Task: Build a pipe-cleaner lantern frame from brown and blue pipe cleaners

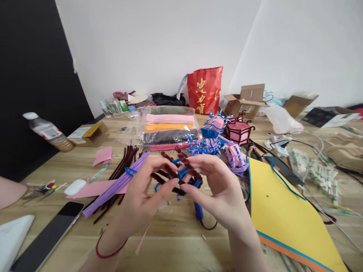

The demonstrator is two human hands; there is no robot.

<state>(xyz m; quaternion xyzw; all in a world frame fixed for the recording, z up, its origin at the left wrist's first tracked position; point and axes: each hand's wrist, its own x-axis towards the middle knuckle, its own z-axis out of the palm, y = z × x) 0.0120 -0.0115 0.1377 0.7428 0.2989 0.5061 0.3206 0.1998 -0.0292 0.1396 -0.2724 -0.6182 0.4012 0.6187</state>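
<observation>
Both my hands meet over the middle of the wooden table (176, 241), gripping a small frame of twisted dark-brown and blue pipe cleaners (181, 172). My left hand (146, 192), with a red cord round its wrist, pinches the frame's left side with curled fingers. My right hand (215, 185) clasps the right side, its fingers pressed on the twisted brown stems. A bundle of purple pipe cleaners (116, 187) bound by a blue tie lies just left of my left hand, over loose dark-brown ones (124, 162).
Yellow card sheet (286, 215) at right. Pink lantern models (235, 130) and packs of coloured pipe cleaners (170, 128) behind. Phone (51, 234), white earbud case (75, 186), bottle (48, 132) at left. Red bag (204, 90), cardboard boxes (246, 100), cables at the back and right.
</observation>
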